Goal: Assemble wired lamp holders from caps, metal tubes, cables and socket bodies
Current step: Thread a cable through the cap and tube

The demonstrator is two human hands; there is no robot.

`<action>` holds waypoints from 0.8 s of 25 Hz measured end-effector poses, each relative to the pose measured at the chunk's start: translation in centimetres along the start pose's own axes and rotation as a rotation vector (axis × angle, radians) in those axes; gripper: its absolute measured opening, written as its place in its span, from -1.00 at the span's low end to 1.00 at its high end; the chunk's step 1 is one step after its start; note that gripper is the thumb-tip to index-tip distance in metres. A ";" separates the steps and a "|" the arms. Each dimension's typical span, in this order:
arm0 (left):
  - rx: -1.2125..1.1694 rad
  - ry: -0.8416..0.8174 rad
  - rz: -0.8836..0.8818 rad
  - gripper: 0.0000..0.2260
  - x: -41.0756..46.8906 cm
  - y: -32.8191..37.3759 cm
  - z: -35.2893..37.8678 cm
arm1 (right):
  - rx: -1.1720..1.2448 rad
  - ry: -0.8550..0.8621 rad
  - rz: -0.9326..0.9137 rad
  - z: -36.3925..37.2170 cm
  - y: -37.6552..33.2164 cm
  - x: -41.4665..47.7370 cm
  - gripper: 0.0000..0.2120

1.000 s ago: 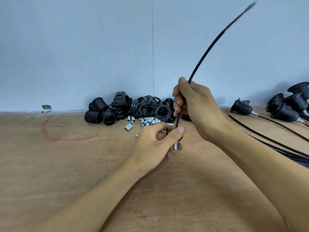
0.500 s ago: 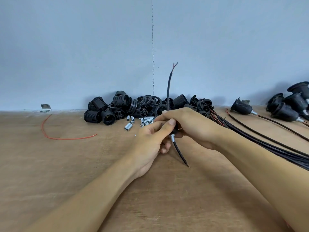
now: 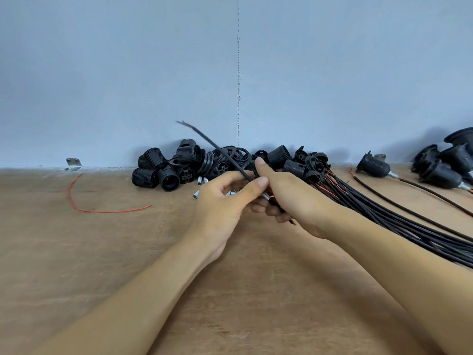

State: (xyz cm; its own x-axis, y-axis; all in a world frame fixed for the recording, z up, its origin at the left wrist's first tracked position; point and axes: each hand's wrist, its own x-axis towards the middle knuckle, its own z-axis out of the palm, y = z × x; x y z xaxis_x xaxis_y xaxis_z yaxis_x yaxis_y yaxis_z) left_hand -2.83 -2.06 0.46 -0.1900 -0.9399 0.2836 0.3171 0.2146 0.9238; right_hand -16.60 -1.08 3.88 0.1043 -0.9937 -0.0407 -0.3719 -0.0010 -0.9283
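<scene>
A thin black cable [image 3: 212, 146] slants up to the left from between my hands, its stripped end in the air. My left hand [image 3: 225, 201] pinches the cable between thumb and forefinger. My right hand [image 3: 289, 196] curls round the cable's lower part, where a small silver metal tube [image 3: 266, 196] sits on it just below my left thumb. What else my right palm holds is hidden. A pile of black socket bodies and caps [image 3: 176, 165] lies against the wall behind my hands, with loose metal tubes [image 3: 199, 180] in front of it.
A bundle of black cables [image 3: 384, 213] runs off to the right across the wooden table [image 3: 102, 252]. Finished wired holders [image 3: 373, 166] lie at the back right. A loose red wire [image 3: 76, 204] curves at the left. A metal bracket [image 3: 73, 163] sits by the wall.
The cable's free end has swung down from high at the right to a low slant at the left. Both hands have come together and shifted slightly right.
</scene>
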 end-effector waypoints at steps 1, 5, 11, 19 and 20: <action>0.016 0.017 0.016 -0.80 0.0 0.0 0.0 | -0.088 0.057 -0.009 -0.1 0.2 0.1 -0.36; 0.040 0.157 0.066 -0.84 0.0 -0.4 0.2 | -0.382 0.322 -0.178 -1.1 1.3 0.6 -0.50; -0.070 0.407 0.027 -0.72 0.8 -0.1 -0.5 | -0.759 0.590 -0.229 -3.2 1.9 1.1 -0.65; 0.072 0.382 0.033 -0.75 0.5 -0.8 -0.9 | -0.979 0.648 -0.088 -6.0 3.5 1.7 -0.68; 0.039 0.351 0.014 -0.75 0.4 -0.8 -0.8 | -0.966 0.627 -0.107 -5.6 3.6 1.7 -0.65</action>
State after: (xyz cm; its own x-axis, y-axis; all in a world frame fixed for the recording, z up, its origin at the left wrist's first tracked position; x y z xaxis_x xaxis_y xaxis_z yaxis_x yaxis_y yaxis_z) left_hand -2.40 -2.82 -0.37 0.1471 -0.9693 0.1972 0.2802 0.2321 0.9315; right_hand -22.94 -3.38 2.53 -0.1973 -0.8643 0.4626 -0.9673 0.0949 -0.2353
